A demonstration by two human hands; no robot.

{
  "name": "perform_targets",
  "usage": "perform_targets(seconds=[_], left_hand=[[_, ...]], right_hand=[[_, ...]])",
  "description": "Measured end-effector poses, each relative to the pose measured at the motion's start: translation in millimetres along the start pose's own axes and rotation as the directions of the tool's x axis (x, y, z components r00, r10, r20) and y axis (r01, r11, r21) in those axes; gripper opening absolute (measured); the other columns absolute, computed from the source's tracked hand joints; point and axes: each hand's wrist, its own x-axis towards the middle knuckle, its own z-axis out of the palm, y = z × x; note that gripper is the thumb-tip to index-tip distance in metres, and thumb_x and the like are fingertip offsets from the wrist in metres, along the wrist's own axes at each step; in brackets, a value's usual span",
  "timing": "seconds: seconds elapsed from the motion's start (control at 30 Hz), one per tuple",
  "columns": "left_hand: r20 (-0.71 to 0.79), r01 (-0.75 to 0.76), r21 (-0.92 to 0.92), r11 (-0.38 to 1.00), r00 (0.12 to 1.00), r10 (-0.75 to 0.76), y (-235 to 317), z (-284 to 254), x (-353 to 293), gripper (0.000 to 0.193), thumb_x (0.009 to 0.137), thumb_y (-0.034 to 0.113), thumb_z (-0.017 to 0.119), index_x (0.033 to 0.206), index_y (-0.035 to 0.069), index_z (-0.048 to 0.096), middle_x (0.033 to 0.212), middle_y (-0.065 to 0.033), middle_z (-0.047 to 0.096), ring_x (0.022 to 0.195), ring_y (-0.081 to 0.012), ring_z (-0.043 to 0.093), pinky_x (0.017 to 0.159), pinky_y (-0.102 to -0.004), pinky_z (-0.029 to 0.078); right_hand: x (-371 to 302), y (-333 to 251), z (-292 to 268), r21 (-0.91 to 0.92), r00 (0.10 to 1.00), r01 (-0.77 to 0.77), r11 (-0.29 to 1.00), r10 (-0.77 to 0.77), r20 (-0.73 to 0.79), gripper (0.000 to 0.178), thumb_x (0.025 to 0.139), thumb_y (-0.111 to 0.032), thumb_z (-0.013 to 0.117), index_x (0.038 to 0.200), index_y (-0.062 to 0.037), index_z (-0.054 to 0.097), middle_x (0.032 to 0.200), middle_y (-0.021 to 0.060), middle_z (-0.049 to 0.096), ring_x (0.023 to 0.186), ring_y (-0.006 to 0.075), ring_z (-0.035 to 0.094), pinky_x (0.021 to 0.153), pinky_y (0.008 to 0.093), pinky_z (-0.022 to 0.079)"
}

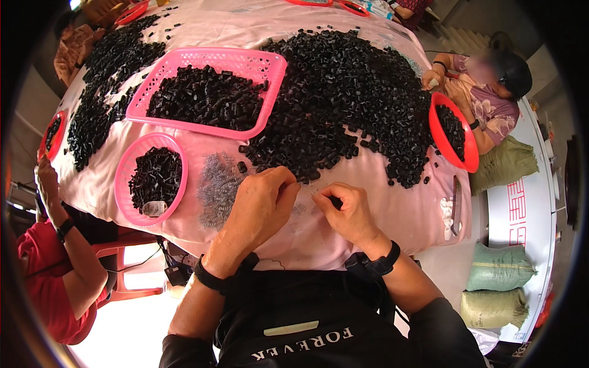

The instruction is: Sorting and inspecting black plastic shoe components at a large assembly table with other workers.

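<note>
Both my hands are over the near edge of the pink cloth, just in front of a large heap of small black plastic parts (350, 86). My left hand (261, 205) is closed, thumb and fingers pressed together; what they hold, if anything, is hidden. My right hand (350, 214) is closed as well, its thumb bent toward the forefinger. A small black plastic part (336, 202) shows within its curled fingers, and a tiny pale bit is at the fingertips. Beside my left hand lies a loose pile of small grey, spring-like pieces (216, 189).
A pink rectangular basket (202, 127) and a round pink basket (121, 184) hold black parts. At the right are a red bowl (471, 150), a dark narrow tool (456, 205) and white bits (446, 214). People sit around the table; sacks (500, 267) stand at right.
</note>
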Motion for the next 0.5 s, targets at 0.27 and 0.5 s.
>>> perform_targets(seconds=[0.27, 0.5], left_hand=[[-0.003, -0.022, 0.015, 1.000, 1.000, 0.022, -1, 2, -1, 0.009, 0.089, 0.005, 0.067, 0.093, -0.003, 0.068, 0.076, -0.0156, 0.070, 0.065, -0.0267, 0.068, 0.060, -0.0349, 0.051], [0.106, 0.053, -0.013, 0.999, 0.993, -0.051, 5, -1, -3, 0.009, 0.089, 0.004, 0.064, 0.094, -0.003, 0.066, 0.076, -0.0163, 0.070, 0.066, -0.0272, 0.068, 0.063, -0.0356, 0.052]], right_hand=[[0, 4, 1, 0.076, 0.997, -0.065, 0.995, 0.068, -0.039, 0.012, 0.087, -0.007, 0.075, 0.094, 0.0009, 0.069, 0.083, 0.0070, 0.071, 0.069, 0.0135, 0.065, 0.062, 0.0282, 0.051], [7, 5, -23, 0.373, 0.981, -0.193, 0.908, 0.190, 0.044, 0.020, 0.097, -0.002, 0.058, 0.117, -0.0020, 0.060, 0.102, 0.0038, 0.064, 0.076, 0.0074, 0.060, 0.067, 0.0214, 0.049]])
